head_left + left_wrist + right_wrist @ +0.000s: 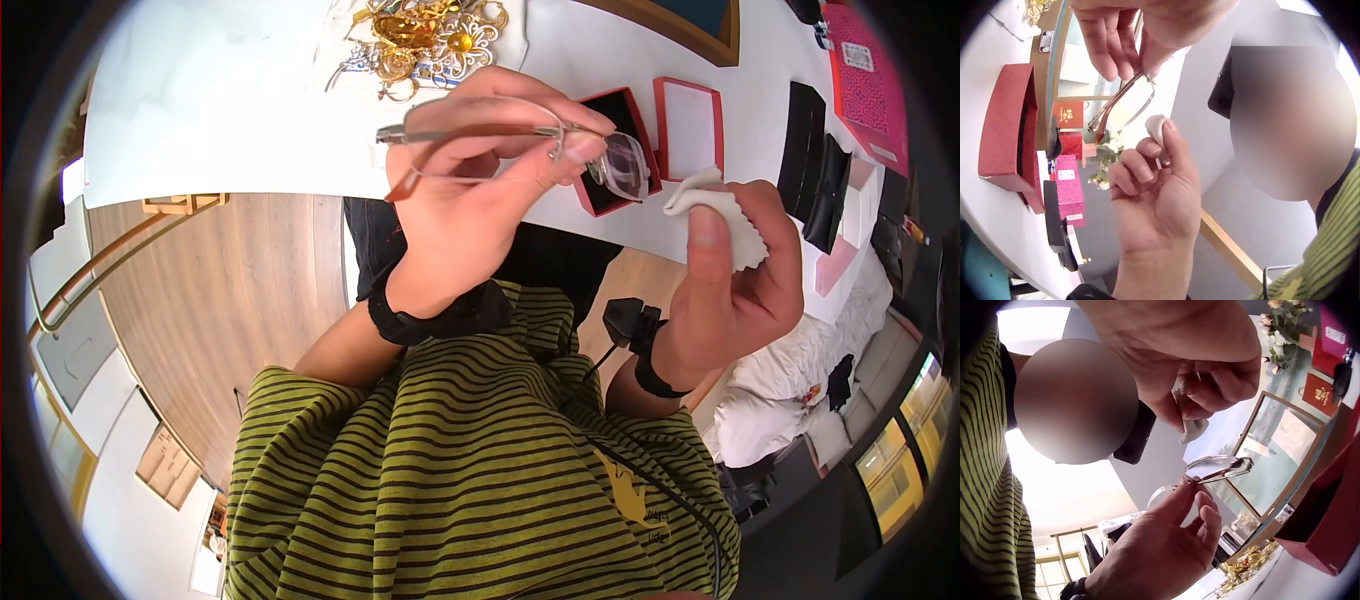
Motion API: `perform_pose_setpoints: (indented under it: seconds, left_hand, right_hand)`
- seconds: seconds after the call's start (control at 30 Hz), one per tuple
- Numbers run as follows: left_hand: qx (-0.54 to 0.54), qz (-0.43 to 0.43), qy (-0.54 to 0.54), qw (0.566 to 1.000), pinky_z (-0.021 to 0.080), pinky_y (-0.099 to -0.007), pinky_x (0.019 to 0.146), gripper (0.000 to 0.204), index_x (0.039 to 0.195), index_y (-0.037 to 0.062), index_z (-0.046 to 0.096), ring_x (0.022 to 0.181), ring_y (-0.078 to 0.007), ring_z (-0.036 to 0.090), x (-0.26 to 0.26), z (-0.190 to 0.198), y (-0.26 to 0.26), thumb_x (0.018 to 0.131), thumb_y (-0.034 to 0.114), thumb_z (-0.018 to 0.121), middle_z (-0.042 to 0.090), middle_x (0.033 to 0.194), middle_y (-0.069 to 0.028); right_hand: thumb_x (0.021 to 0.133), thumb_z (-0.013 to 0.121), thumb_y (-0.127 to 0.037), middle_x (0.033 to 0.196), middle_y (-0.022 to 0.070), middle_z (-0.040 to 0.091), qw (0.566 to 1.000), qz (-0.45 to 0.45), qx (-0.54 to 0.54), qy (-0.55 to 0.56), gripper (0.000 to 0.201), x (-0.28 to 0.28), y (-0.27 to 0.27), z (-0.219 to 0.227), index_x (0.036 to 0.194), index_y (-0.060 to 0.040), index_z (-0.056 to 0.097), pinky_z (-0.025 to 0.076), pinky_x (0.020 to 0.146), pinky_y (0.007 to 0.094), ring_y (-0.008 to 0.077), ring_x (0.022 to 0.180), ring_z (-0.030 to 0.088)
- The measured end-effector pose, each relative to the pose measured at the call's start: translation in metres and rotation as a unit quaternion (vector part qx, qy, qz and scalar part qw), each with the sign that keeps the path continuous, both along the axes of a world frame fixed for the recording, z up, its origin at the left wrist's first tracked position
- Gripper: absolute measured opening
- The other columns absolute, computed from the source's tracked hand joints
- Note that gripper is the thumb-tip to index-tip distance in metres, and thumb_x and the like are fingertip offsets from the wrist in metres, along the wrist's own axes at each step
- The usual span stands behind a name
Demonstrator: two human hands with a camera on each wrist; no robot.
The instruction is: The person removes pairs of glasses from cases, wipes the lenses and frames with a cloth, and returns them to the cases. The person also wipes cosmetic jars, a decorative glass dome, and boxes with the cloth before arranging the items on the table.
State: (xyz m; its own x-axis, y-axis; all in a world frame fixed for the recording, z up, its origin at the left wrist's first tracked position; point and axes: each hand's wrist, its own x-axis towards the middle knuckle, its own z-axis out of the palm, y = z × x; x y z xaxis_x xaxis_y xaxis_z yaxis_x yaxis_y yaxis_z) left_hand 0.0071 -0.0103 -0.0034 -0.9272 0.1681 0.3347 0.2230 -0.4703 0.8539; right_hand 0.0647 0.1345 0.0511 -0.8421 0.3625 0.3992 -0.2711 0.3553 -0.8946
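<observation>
My left hand (455,215) holds a pair of thin-rimmed eyeglasses (627,166) above the white table, pinching them near the middle of the frame between thumb and fingers. One lens sticks out to the right of the fingertips, and the temples extend left across the hand. To the right, my right hand (745,285) pinches a folded white cloth (748,238) with a zigzag edge, thumb on top. In the left wrist view, the cloth (1156,128) is a short way from the glasses (1116,103), with a gap between them.
Beneath the glasses stands an open red box (655,180), dark inside, beside its white-lined lid (690,130). Gold and silver jewellery (425,45) lies at the back. A wooden-framed panel (733,45), black cases (800,140) and a pink box (868,85) are at the right.
</observation>
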Motion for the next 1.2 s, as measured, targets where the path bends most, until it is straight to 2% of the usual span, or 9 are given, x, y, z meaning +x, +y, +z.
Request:
perform_pose_setpoints:
  seconds: [0.17,0.33,0.43,0.57,0.63,0.73,1.07,1.13,1.2]
  left_hand:
    - [0.016,-0.020,-0.042,0.999,0.052,-0.0331,0.064,0.011,0.092,-0.0049,0.061,0.080,-0.0230,0.059,0.001,0.002,0.001,0.082,-0.009,0.060,0.062,0.092,-0.0195]
    - [0.035,-0.048,-0.034,0.998,0.057,-0.0266,0.068,0.017,0.097,-0.0012,0.062,0.085,-0.0217,0.066,-0.001,0.000,-0.008,0.082,-0.010,0.063,0.061,0.101,-0.0153]
    - [0.034,-0.021,-0.048,0.998,0.053,-0.0336,0.063,0.007,0.089,-0.0064,0.062,0.080,-0.0234,0.058,0.001,-0.002,0.007,0.082,-0.009,0.060,0.061,0.093,-0.0190]
    - [-0.011,-0.047,-0.002,0.999,0.055,-0.0359,0.067,0.016,0.094,-0.0029,0.059,0.083,-0.0256,0.060,-0.001,-0.004,0.004,0.080,-0.011,0.061,0.061,0.092,-0.0191]
    - [-0.016,-0.056,0.035,0.998,0.055,-0.0367,0.069,0.020,0.096,-0.0014,0.058,0.084,-0.0264,0.060,-0.001,-0.006,0.005,0.079,-0.012,0.061,0.062,0.091,-0.0194]
    - [-0.033,-0.055,0.056,0.996,0.056,-0.0377,0.072,0.027,0.100,0.0012,0.057,0.084,-0.0281,0.061,-0.001,-0.006,0.004,0.078,-0.013,0.062,0.062,0.092,-0.0204]
    - [-0.147,-0.020,0.023,0.989,0.056,-0.0334,0.074,0.012,0.089,-0.0027,0.061,0.086,-0.0254,0.065,0.006,0.011,-0.002,0.079,-0.007,0.066,0.061,0.094,-0.0169]
    - [-0.161,-0.019,0.023,0.986,0.055,-0.0324,0.074,0.010,0.087,-0.0030,0.061,0.086,-0.0245,0.065,0.006,0.013,-0.005,0.079,-0.006,0.066,0.061,0.094,-0.0163]
    - [-0.220,-0.015,0.054,0.974,0.055,-0.0317,0.074,0.010,0.088,-0.0028,0.063,0.085,-0.0240,0.064,0.004,0.016,-0.012,0.079,-0.006,0.065,0.061,0.095,-0.0157]
  right_hand:
    - [0.071,0.071,0.007,0.073,0.0077,0.061,0.993,0.075,0.087,-0.010,0.021,-0.003,0.001,-0.010,0.089,0.0055,0.063,0.036,0.052,0.0210,0.0119,0.061,0.051]
    - [0.068,0.072,0.008,0.074,0.0085,0.062,0.999,0.029,0.039,0.019,0.023,-0.001,-0.007,-0.007,0.089,0.0053,0.063,0.037,0.052,0.0225,0.0138,0.061,0.052]
    - [0.067,0.072,0.009,0.077,0.0098,0.063,0.997,0.071,0.032,-0.017,0.025,-0.001,0.006,-0.014,0.089,0.0045,0.063,0.039,0.055,0.0217,0.0141,0.065,0.054]
    - [0.066,0.073,0.009,0.078,0.0099,0.063,0.997,0.066,0.024,0.009,0.025,-0.002,0.006,-0.006,0.088,0.0043,0.063,0.039,0.055,0.0219,0.0148,0.066,0.055]
    - [0.070,0.066,0.006,0.081,0.0115,0.058,0.993,0.100,0.040,-0.044,0.020,-0.002,0.003,-0.001,0.089,0.0061,0.059,0.041,0.068,0.0249,0.0164,0.075,0.053]
    - [0.070,0.067,0.004,0.082,0.0129,0.058,0.993,0.087,0.074,-0.031,0.020,0.000,0.006,-0.001,0.089,0.0054,0.060,0.042,0.068,0.0256,0.0168,0.075,0.053]
    - [0.065,0.072,0.008,0.085,0.0129,0.058,0.993,0.041,0.112,0.004,0.027,0.004,-0.001,-0.001,0.088,0.0013,0.062,0.045,0.065,0.0247,0.0183,0.074,0.057]
    - [0.058,0.078,0.007,0.077,0.0119,0.059,0.991,0.013,0.107,0.075,0.029,-0.002,-0.005,-0.007,0.084,0.0004,0.066,0.041,0.051,0.0237,0.0174,0.062,0.055]
    - [0.059,0.078,0.006,0.076,0.0104,0.058,0.988,0.030,0.140,0.056,0.027,-0.005,-0.008,-0.010,0.083,0.0000,0.067,0.041,0.050,0.0232,0.0162,0.061,0.054]
